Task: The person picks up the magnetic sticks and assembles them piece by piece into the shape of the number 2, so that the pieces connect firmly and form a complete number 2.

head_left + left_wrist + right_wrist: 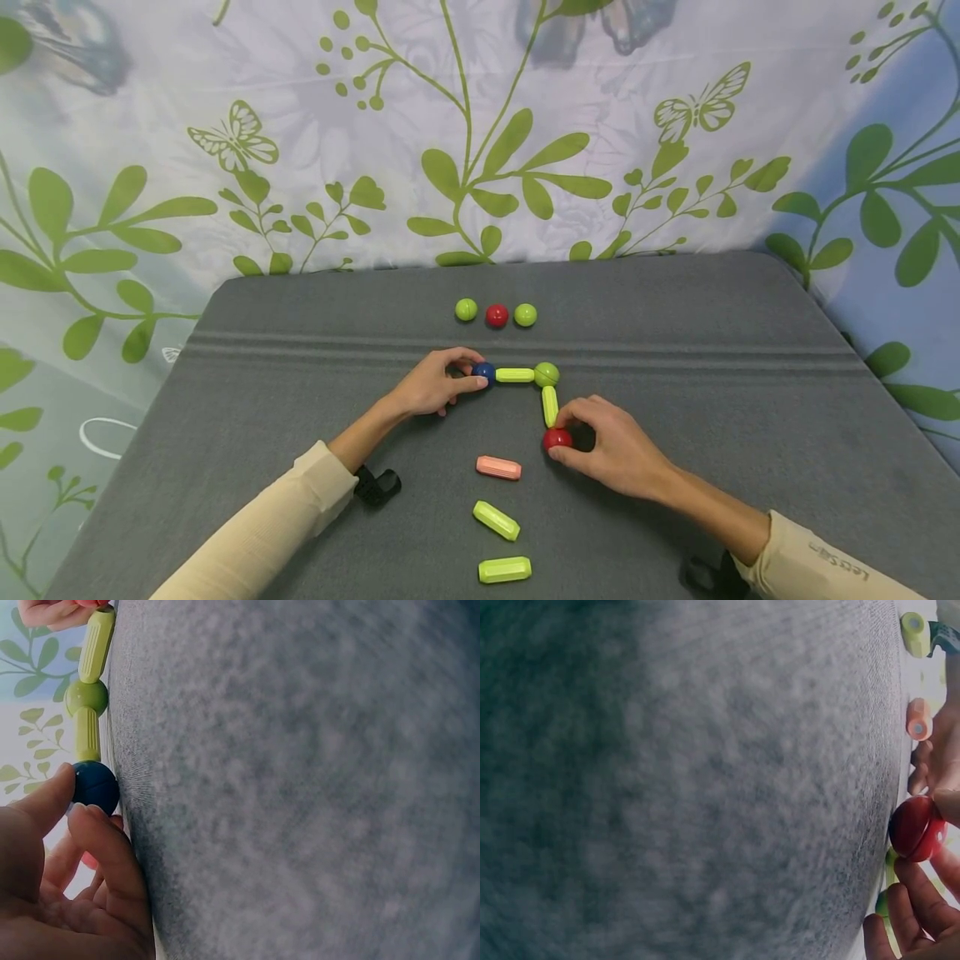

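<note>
My left hand (442, 383) pinches a blue ball (484, 373) between thumb and fingers; the left wrist view shows the same blue ball (96, 787) up close. From it a yellow-green rod (515, 375) runs right to a green ball (547, 374). A second yellow-green rod (550, 406) leads from that ball toward me and meets a red ball (557, 439). Thumb and fingers of my right hand (618, 450) pinch this red ball, which has a seam visible in the right wrist view (915, 829). The joined pieces form a corner lying on the grey table.
Behind the joined pieces stand a green ball (466, 309), a red ball (497, 315) and another green ball (525, 315) in a row. Nearer me lie an orange rod (498, 467) and two yellow-green rods (497, 520). A patterned cloth (480, 125) hangs behind the grey table (300, 333).
</note>
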`<action>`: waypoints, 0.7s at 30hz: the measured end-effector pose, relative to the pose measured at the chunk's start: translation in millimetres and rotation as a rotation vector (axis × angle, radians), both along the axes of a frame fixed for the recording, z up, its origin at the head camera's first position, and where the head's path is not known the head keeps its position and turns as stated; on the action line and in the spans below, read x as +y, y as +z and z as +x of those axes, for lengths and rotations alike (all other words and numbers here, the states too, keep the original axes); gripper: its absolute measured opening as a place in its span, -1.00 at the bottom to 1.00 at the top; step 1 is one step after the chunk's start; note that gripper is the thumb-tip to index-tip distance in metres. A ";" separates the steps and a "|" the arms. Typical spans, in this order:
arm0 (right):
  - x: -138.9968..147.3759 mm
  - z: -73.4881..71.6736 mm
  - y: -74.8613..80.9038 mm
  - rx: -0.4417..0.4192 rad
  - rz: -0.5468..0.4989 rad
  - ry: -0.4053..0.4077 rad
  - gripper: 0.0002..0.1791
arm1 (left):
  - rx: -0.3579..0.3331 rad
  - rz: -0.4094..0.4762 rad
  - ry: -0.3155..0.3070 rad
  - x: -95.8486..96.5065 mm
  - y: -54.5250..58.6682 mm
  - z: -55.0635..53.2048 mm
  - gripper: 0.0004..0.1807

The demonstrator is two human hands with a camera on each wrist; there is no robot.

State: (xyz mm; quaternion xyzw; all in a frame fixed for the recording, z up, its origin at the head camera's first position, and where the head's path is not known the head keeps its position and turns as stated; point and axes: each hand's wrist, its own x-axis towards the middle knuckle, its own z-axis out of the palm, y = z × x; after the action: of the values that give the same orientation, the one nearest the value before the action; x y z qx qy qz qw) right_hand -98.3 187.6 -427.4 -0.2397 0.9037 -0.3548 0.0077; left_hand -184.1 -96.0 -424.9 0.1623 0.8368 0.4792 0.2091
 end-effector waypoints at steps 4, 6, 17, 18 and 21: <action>-0.1 0.3 0.7 0.000 0.004 -0.003 -0.74 | 0.001 0.000 0.000 -0.4 -0.5 -0.2 -0.60; -0.4 0.7 0.8 0.001 0.006 -0.007 -0.74 | 0.002 0.000 0.000 -0.5 -0.8 -0.4 -0.60; -0.2 1.8 0.4 0.006 0.008 -0.028 -0.84 | 0.000 -0.002 -0.003 -0.9 -0.4 -0.3 -0.60; -0.1 1.8 0.3 0.005 0.005 -0.032 -0.85 | 0.000 -0.002 -0.003 -1.1 -0.3 -0.2 -0.60; -0.6 1.4 0.5 0.007 -0.003 -0.042 -0.87 | 0.002 0.000 -0.004 -1.4 0.0 0.0 -0.60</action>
State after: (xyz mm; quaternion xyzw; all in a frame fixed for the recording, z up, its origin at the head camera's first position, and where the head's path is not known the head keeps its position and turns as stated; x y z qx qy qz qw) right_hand -96.9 187.0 -426.9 -0.2219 0.9080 -0.3555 -0.0033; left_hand -184.1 -97.4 -424.9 0.1647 0.8367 0.4785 0.2093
